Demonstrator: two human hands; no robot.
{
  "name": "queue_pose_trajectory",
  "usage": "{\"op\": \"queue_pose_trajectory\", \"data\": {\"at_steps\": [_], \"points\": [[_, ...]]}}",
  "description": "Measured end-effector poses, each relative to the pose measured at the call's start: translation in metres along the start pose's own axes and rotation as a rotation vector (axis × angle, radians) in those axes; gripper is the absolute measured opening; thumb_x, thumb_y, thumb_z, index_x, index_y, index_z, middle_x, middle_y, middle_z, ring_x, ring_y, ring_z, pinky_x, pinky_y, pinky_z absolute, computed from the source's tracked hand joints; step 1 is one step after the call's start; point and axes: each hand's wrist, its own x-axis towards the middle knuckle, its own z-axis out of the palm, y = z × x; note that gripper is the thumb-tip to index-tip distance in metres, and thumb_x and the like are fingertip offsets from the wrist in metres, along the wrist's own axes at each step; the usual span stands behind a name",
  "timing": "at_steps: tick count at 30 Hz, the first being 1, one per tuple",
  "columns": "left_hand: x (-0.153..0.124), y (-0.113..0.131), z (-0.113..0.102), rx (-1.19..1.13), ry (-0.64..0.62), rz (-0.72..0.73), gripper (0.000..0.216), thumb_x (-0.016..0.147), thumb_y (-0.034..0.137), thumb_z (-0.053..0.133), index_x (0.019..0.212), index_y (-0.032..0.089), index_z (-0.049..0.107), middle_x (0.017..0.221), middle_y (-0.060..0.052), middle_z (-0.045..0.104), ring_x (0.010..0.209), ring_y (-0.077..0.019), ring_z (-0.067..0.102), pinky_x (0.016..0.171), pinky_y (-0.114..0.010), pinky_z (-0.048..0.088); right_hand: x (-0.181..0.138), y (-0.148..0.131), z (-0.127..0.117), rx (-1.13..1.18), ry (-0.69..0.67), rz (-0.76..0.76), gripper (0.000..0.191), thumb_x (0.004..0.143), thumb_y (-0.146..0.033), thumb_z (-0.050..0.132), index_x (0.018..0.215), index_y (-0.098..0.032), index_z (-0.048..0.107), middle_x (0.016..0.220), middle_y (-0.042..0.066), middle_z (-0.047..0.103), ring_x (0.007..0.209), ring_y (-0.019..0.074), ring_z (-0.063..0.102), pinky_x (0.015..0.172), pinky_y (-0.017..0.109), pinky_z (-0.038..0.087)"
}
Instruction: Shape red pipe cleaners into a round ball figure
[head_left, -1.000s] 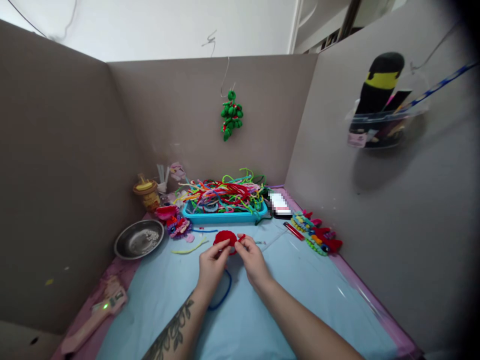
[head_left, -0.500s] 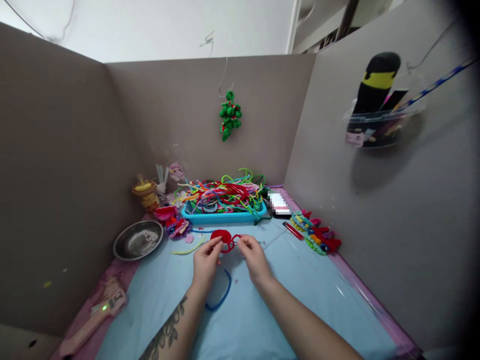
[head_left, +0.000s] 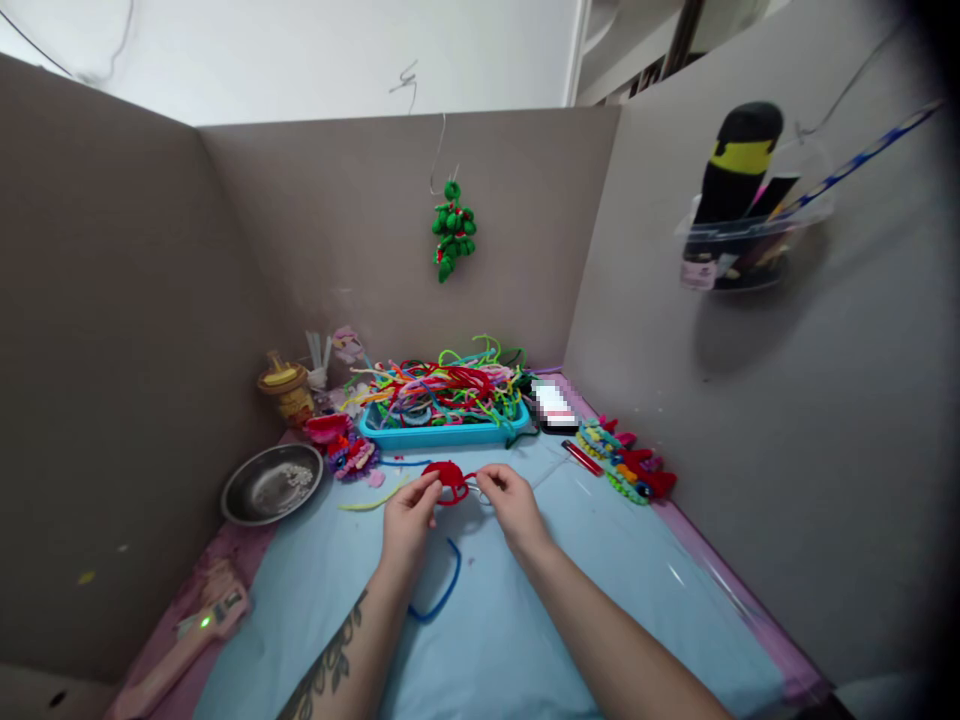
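Observation:
My left hand [head_left: 412, 505] pinches a red pipe-cleaner piece [head_left: 445, 474] at its lower left edge. It looks like a rounded, filled shape with an open loop below. My right hand [head_left: 510, 495] is closed on a red strand at the piece's right side, thumb against fingertips. Close under those right fingertips is a small metal tool with loops, perhaps scissors [head_left: 480, 492]; I cannot tell whether it is held. A bent blue pipe cleaner [head_left: 448, 590] lies on the light blue table cover [head_left: 495, 640] between my forearms.
Behind my hands stands a blue tray [head_left: 442, 436] heaped with coloured pipe cleaners [head_left: 450, 385]. To the left are a metal bowl [head_left: 232, 490] and a pink glue gun [head_left: 202, 635]. A phone [head_left: 555, 408] and colourful fish-like crafts [head_left: 630, 465] lie right. Grey panels [head_left: 337, 230] enclose the table.
My right hand has shifted slightly, and the red strand by it now looks straighter instead of curled. More of the small metal tool shows. The whole view has moved a little.

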Motion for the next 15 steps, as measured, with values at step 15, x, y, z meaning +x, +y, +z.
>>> {"op": "queue_pose_trajectory", "data": {"at_steps": [15], "points": [[0.010, -0.008, -0.007, -0.052, -0.063, -0.067, 0.050, 0.061, 0.042, 0.074, 0.100, 0.011, 0.069, 0.076, -0.005, 0.068, 0.041, -0.0023, 0.036, 0.040, -0.018, 0.026, 0.011, -0.019, -0.021, 0.046, -0.306, 0.082, 0.021, 0.069, -0.037, 0.063, 0.062, -0.018, 0.062, 0.065, -0.001, 0.053, 0.055, 0.0119, 0.046, 0.052, 0.024, 0.038]]}}
